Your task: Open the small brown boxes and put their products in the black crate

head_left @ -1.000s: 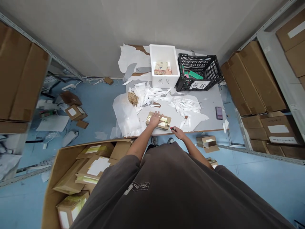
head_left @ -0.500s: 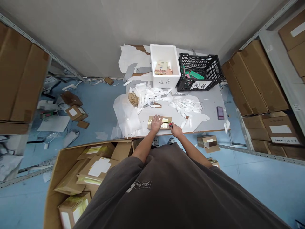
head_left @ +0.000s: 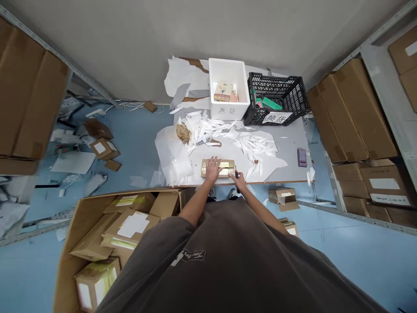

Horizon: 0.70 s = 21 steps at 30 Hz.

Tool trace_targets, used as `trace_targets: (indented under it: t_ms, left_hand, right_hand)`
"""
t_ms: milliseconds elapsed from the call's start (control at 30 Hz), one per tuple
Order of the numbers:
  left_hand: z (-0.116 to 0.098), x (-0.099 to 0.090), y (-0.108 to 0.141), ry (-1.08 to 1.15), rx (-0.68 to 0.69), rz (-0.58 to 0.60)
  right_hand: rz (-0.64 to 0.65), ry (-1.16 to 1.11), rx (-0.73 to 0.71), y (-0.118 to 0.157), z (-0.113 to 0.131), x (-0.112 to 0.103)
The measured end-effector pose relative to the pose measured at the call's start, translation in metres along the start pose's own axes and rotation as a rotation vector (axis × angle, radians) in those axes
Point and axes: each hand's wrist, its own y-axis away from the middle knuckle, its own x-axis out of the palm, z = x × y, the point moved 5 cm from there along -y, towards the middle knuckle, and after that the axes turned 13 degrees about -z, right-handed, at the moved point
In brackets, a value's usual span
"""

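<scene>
A small cardboard box with shiny tape lies near the table's front edge. My left hand rests on its left part, fingers spread. At the box's right end, my right hand is closed round a dark cutter with a red part, its tip pointing away from me. The fingertips of that hand are at the box's right edge. Torn white paper strips lie beyond the box, with crumpled brown paper at their left.
At the back stand a white bin and a black crate. A phone lies at the right. A large carton of boxes stands at the lower left; shelves flank the table.
My right hand has turned, and the cutter has swung from over the box to upright beside its right end. My left hand stays on the box. The view has shifted slightly.
</scene>
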Motion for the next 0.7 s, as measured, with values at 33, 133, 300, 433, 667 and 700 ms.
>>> trace_targets:
  t_ms: [33, 133, 300, 433, 667, 700]
  left_hand:
    - [-0.001, -0.001, 0.003, -0.006, -0.039, -0.016]
    - [-0.003, -0.008, 0.017, -0.058, -0.182, -0.050]
    - [-0.023, -0.016, 0.054, -0.119, -0.273, 0.039]
    - [-0.037, -0.018, 0.062, -0.062, -0.174, 0.172]
    - [-0.034, -0.028, 0.019, -0.073, 0.442, 0.274]
    - [-0.035, -0.026, 0.015, -0.071, 0.531, 0.319]
  right_hand:
    - [-0.043, -0.009, 0.034, 0.005, -0.002, 0.016]
    - [-0.114, -0.004, 0.055, -0.003, 0.008, 0.038]
    - [-0.147, 0.119, 0.004, -0.071, 0.065, 0.041]
    - [-0.113, 0.157, -0.089, -0.099, 0.096, 0.040]
    - [-0.073, 0.184, -0.041, -0.043, 0.017, -0.005]
    - [-0.071, 0.212, -0.018, -0.031, 0.002, -0.008]
